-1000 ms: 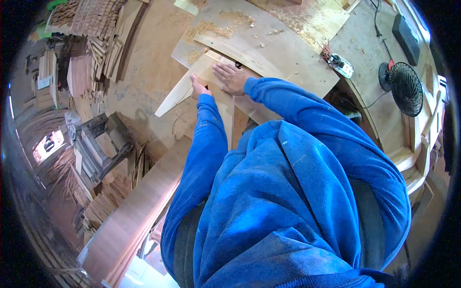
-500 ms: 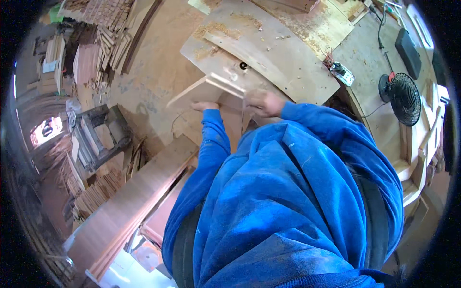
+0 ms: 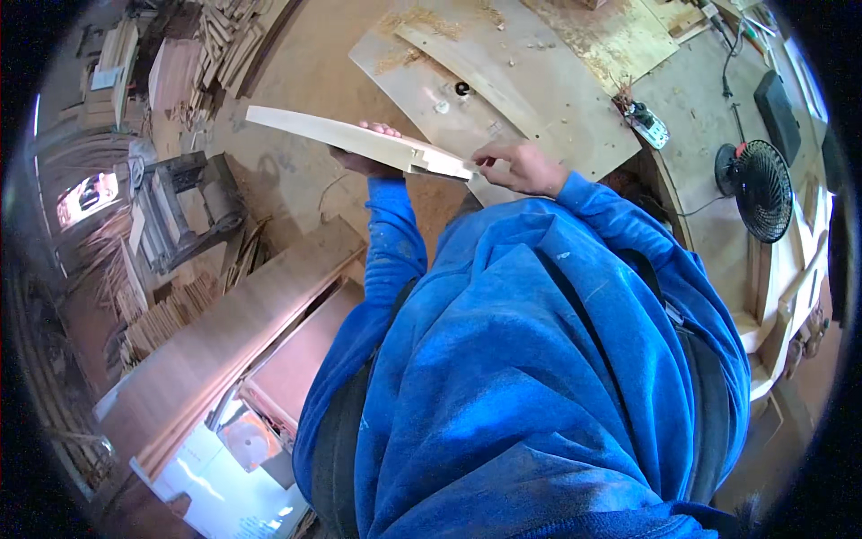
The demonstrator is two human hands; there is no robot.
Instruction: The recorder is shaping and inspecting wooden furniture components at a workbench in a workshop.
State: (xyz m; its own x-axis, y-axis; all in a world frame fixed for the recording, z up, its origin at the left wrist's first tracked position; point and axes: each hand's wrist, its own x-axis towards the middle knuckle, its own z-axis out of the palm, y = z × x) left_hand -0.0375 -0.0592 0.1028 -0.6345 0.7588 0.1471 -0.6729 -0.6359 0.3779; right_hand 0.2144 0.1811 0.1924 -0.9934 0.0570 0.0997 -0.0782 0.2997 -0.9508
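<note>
A pale, long tapered wooden board (image 3: 332, 133) is raised above the bench in front of me, its narrow end to the left and its stepped, notched end to the right. My left hand (image 3: 357, 158) grips it from beneath, with fingertips showing over the far edge. My right hand (image 3: 523, 169) has its bent fingers at the notched end; their tips are partly hidden. Behind them, a plywood sheet (image 3: 575, 130) carries shavings, a loose strip (image 3: 471, 90) and a small black ring (image 3: 462, 89).
A black fan (image 3: 759, 190), a power strip (image 3: 646, 123) and a dark case (image 3: 777, 118) lie on the right surface. Stacked wood strips (image 3: 229, 49), a grey machine (image 3: 180, 207) and more boards fill the left. A long plank (image 3: 224, 323) runs along the lower left.
The board was lower, under my flattened right hand. It has been lifted and turned edge-on, pointing left, and my right hand has moved rightward to its end with fingers curled.
</note>
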